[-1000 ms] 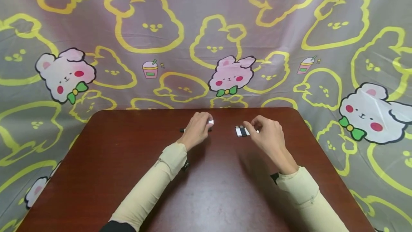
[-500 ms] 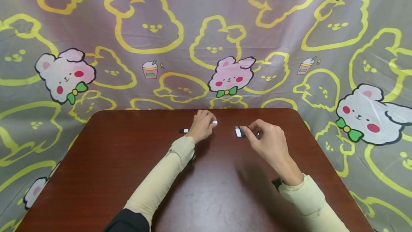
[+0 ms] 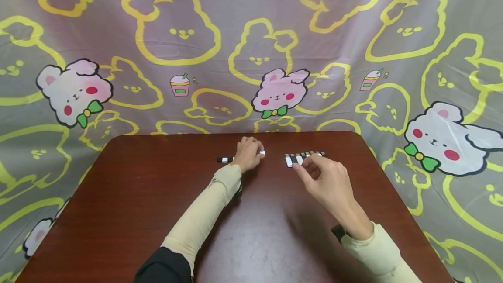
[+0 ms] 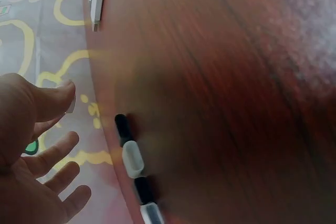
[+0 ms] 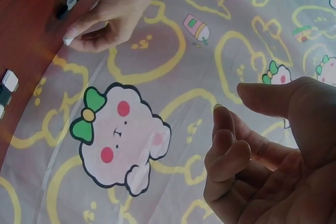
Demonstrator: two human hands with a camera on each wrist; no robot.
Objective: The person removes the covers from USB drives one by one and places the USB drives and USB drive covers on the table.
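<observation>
Two short rows of small black and white pieces lie near the far edge of the dark red table [image 3: 251, 230]. My left hand [image 3: 255, 152] pinches a small white piece [image 3: 262, 153] at its fingertips, just right of the left row [image 3: 225, 159]. That row also shows in the left wrist view [image 4: 131, 161], close to the fingers [image 4: 52, 153]. My right hand [image 3: 304, 170] hovers just in front of the right row [image 3: 304, 157] with loosely curled fingers [image 5: 226, 150] that hold nothing. Its index fingertip is close to the row's left end.
A cloth printed with rabbits [image 3: 275, 56] hangs behind and around the table. The table's far edge runs right behind both rows. My sleeves [image 3: 204, 213] lie over the table's middle.
My right hand has drawn back toward me off the right row, which now shows at full length. My left hand has shifted slightly right with the white piece.
</observation>
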